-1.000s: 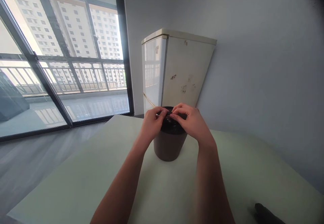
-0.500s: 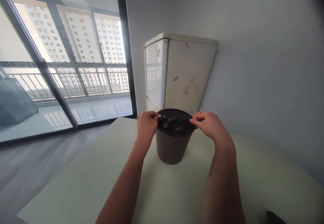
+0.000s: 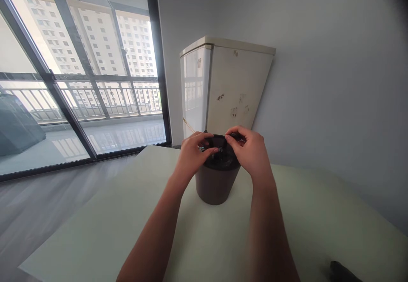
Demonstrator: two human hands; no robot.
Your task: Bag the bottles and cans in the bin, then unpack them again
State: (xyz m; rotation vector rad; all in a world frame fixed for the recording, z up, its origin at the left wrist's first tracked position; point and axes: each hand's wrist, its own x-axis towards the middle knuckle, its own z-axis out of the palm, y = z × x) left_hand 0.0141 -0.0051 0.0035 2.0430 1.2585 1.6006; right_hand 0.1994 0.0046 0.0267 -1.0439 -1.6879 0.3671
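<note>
A dark brown trash can with a black rim stands upright on the pale tabletop. Crumpled black plastic, apparently a garbage bag, lies inside it, partly hidden by my hands. Over the left side of the opening is my left hand, thumb and fingers apart, the thumb tip close to the plastic. Through that gap shows a small turquoise spot. At the right side, my right hand pinches a raised bit of the black plastic between thumb and forefinger.
Behind the can stands a worn cream-coloured fridge, near the grey wall. Glass sliding doors face a railed balcony at left. A dark object lies at the lower right. The pale tabletop stretches around the can.
Both hands have come off the can's rim and moved inward over the opening. My left fingers have spread. A bit of black plastic now stands up at my right fingertips.
</note>
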